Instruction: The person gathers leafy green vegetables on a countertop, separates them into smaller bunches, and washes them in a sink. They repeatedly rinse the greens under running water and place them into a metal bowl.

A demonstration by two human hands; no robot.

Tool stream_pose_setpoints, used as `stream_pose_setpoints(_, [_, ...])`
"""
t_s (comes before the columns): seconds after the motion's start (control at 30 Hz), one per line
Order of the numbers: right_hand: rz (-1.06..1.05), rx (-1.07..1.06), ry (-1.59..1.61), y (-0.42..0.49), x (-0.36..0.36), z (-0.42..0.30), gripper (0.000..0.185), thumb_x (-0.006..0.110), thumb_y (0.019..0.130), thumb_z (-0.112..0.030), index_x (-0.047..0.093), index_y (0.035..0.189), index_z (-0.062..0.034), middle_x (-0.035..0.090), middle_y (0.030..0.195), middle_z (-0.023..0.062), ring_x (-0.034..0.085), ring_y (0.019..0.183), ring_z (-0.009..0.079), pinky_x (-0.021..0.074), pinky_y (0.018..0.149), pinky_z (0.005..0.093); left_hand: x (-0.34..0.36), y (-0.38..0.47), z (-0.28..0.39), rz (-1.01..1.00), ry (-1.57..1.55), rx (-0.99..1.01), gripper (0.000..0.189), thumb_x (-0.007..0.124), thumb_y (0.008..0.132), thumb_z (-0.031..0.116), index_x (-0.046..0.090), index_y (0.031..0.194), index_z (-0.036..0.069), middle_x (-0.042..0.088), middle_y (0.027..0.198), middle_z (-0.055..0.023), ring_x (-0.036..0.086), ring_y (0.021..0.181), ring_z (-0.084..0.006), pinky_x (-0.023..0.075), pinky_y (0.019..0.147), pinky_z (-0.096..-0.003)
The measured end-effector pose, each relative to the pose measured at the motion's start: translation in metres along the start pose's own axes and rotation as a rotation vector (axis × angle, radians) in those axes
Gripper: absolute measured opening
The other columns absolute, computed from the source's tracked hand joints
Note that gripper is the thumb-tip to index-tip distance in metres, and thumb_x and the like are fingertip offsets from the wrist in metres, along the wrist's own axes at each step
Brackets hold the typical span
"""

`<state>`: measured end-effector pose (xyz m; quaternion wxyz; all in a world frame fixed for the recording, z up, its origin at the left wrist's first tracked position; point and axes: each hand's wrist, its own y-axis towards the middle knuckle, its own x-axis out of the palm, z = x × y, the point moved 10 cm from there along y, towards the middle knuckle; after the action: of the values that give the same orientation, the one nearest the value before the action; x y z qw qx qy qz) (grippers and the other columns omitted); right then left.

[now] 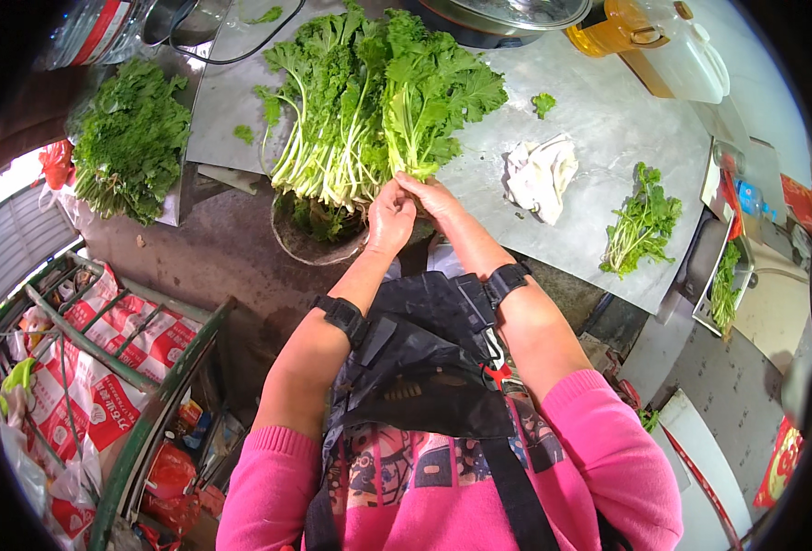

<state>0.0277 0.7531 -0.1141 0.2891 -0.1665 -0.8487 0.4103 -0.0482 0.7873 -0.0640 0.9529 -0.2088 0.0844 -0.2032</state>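
Note:
A large heap of leafy mustard greens [337,89] lies on the grey tabletop, pale stem ends turned towards me. At the heap's near right side, my right hand [435,196] has its fingers closed around the base of one leafy green plant [406,138]. My left hand [390,219] meets it there, fingers curled at the root end; its fingertips are partly hidden, and I cannot tell what they pinch. Below the table edge, a round basin [289,241] holds leafy scraps [326,219]. To the right lies a crumpled white cloth [542,175].
Another pile of greens [130,138] sits at the left. A small herb bunch [643,224] lies right on the table [585,255]. At the back stand a lidded pan [509,14] and plastic jugs [678,55]. A green metal rack [130,375] is at lower left.

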Motion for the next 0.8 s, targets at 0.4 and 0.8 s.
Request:
stream_pose_setpoints(0.4, [0.078,-0.084,-0.044,-0.018,-0.046,-0.009,0.026,0.059,0.085,-0.028,0.06,0.102,-0.0084,0.058,0.079,-0.001,0.045,0.056,0.0054,0.0321,0.047,0.0197,-0.038,0.014,0.002,0.264,0.003,-0.067,0.013,0.057,0.083,0.009,0.056,0.095,0.002,0.057,0.079,-0.0027,0.049,0.058,-0.0083,0.0439,0.055,-0.0243])
stream_pose_setpoints(0.8, [0.12,-0.234,-0.705,0.001,-0.013,-0.008,0.041,0.066,0.076,-0.04,0.056,0.097,-0.0066,0.063,0.083,0.0102,0.059,0.073,0.022,0.0467,0.067,0.0343,-0.046,0.039,0.007,0.14,0.739,-0.004,0.029,0.06,0.08,0.024,0.062,0.102,0.004,0.063,0.086,-0.016,0.06,0.079,-0.0305,0.047,0.073,-0.0356])
